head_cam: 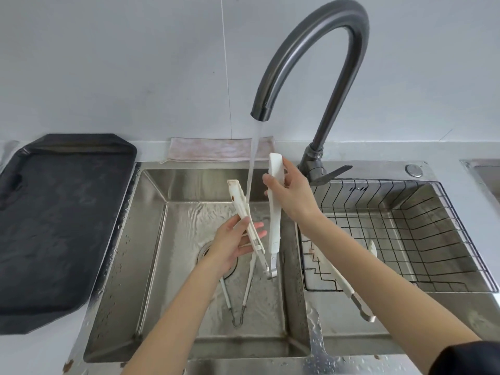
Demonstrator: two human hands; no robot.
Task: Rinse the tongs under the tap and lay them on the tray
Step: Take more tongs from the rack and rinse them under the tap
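I hold a pair of white tongs (273, 228) spread wide over the left sink basin, hinge end down. My left hand (232, 243) grips the stained left arm of the tongs. My right hand (290, 189) grips the upper part of the right arm. Water runs from the curved grey tap (311, 50) and falls between the two arms, brushing the left one. A black tray (54, 212) lies on the counter to the left of the sink.
A second pair of tongs (238, 301) lies on the wet floor of the left basin (151, 266). A third pair (349, 288) rests on the edge of the wire rack (405, 234) in the right basin. A folded cloth (216, 151) lies behind the sink.
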